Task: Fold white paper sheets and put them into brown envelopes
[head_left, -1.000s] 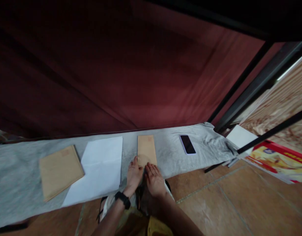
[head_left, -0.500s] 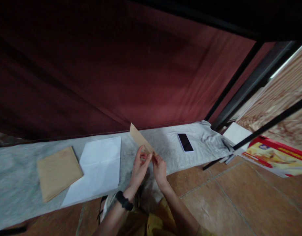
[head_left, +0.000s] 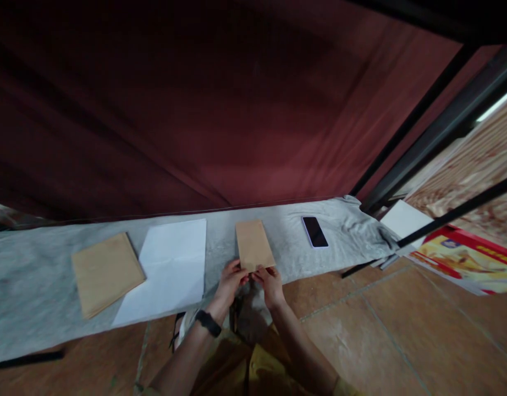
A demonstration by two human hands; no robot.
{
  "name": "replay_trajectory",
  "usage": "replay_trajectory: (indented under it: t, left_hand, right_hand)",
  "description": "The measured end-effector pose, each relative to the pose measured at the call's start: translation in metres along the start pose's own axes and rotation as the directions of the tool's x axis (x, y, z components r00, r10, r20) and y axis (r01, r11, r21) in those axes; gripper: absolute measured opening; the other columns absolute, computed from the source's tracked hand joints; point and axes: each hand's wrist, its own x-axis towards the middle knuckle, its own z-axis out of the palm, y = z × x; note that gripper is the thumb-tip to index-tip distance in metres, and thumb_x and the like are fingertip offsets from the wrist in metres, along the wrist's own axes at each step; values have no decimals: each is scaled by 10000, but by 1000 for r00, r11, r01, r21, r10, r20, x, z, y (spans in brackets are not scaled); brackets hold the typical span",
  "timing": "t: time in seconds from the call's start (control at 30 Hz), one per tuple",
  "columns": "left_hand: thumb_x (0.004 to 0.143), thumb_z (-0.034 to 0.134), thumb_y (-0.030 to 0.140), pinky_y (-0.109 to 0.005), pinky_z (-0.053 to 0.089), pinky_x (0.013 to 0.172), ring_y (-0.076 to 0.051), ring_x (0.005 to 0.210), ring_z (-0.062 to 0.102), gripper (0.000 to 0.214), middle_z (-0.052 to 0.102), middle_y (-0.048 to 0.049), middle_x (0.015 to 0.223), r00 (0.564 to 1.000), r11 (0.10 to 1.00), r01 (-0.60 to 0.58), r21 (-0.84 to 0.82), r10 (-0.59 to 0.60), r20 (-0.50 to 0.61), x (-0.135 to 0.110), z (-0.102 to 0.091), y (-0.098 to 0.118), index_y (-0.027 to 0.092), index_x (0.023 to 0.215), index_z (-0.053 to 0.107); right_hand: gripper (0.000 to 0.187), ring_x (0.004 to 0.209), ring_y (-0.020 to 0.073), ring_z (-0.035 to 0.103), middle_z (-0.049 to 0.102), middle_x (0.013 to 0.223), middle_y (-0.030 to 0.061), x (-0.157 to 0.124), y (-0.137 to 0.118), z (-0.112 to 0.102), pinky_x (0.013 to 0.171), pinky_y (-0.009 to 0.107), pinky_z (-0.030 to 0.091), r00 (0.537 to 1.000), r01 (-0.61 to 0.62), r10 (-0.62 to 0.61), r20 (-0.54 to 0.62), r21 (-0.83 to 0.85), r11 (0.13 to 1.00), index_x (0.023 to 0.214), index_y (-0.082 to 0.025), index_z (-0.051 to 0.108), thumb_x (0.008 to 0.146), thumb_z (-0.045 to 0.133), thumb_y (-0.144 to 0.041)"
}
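Observation:
A small brown paper envelope lies flat or nearly flat over the grey cloth, its long side pointing away from me. At its near edge, my left hand pinches the left corner between thumb and fingers. My right hand grips the same edge a little to the right, thumb on top. Both hands are closed on the paper, close together. To the left, white paper sheets rest on the cloth, and a stack of brown envelopes overlaps their left side.
A phone lies on the cloth-covered bench to the right. Behind the bench hangs a dark red curtain. On the tiled floor at right stand a red and yellow box and a white box, beside black metal bars.
The brown envelope has gone from tilted and nearly edge-on to facing up flat. Both hands have moved down to its near edge. The view has shifted slightly.

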Motion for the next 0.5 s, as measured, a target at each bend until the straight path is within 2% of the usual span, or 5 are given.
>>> replay_trajectory:
  t: [0.1,0.2,0.3,0.4,0.5]
  left_hand:
    - [598,786,275,-195,384,441,-100,441,537,598,609,67,560,998,998,-18,63,22,-64,4,-5,-3,142,1147,592]
    - [647,775,261,-196,376,425,-106,413,528,604,573,92,540,994,985,-11,170,30,-107,8,-6,-8,145,1194,545]
    - [741,674,174,-188,364,420,-90,394,503,532,566,103,559,993,964,-9,264,40,-113,10,-4,-11,144,1238,488]
    - [792,592,108,-183,363,436,-79,417,503,464,566,97,591,993,951,-18,310,52,-102,8,-3,-12,143,1240,473]
    - [815,569,90,-188,382,464,-76,442,511,447,567,94,618,994,934,-29,357,65,-88,5,-4,-11,144,1246,462]
  right_hand:
    - [430,722,207,707,714,842,44,6,4,-19,721,389,622,999,16,-19,-32,-113,993,1003,-194,639,731,771,-500]
    - [530,875,239,715,703,1060,114,5,-2,-36,788,432,616,968,183,-239,-73,-441,879,1344,-173,526,896,562,-453]
    - [501,1238,252,604,603,1370,167,-3,-11,-42,1056,461,503,857,457,-459,235,-759,464,1459,-166,481,990,414,-328]
    - [481,1442,248,426,502,1529,144,-12,-11,-36,1195,481,354,708,669,-328,626,-743,24,1480,-168,499,1022,392,-270]
    - [518,1494,256,352,444,1579,140,-17,-3,-31,1223,503,295,657,702,-210,724,-689,-181,1521,-152,450,1024,456,-297]
